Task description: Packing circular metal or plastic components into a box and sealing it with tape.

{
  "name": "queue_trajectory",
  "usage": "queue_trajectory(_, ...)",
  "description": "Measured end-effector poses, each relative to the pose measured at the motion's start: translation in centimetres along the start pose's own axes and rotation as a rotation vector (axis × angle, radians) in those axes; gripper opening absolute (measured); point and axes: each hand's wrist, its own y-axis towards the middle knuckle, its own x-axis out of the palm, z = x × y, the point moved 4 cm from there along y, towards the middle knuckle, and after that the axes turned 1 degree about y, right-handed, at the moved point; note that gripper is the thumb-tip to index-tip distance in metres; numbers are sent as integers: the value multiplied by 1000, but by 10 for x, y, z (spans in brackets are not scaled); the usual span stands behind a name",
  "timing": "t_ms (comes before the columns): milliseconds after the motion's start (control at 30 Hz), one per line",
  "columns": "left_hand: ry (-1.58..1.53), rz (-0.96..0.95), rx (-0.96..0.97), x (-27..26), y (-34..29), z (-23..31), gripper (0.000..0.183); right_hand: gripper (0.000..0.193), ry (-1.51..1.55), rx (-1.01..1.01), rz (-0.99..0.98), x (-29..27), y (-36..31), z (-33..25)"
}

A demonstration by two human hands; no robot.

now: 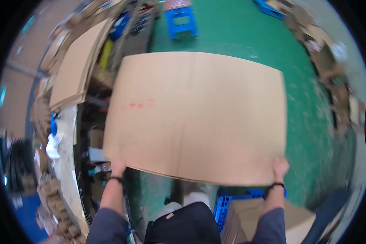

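Observation:
A large flat sheet of brown cardboard (215,110) spans the space in front of me, with small red marks on its left part and a crease near the middle of its near edge. My left hand (118,166) grips its near left corner, fingers closed around the edge. At the near right corner my right hand (280,167) is closed on the same sheet, slightly blurred. The fingers of both hands are partly hidden by the board. The sheet is held off the floor, above my legs and feet.
Stacked cardboard sheets (75,67) lie on the workbench (67,162) at left, with shelves beneath. A blue stool (181,22) stands on the green floor (232,36) ahead. By my right leg is a blue pallet (222,209) with a cardboard box (248,213). Cardboard pieces (333,77) line the right wall.

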Motion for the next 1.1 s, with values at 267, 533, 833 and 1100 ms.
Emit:
queue_trajectory(267, 45, 409, -584, -2, 154, -71, 63, 63, 50, 267, -110, 49, 32, 60)
queue_trajectory(533, -116, 173, -588, -33, 154, -97, 72, 73, 589, 576, -116, -6, 45, 73)
queue_trajectory(833, -454, 112, -319, -28, 79, -146, 67, 59, 588, 429, 75, -184, -49, 98)
queue_trajectory(1100, -838, 166, -365, 18, -14, -153, 55, 62, 491, 493, 419, -276, -260, 110)
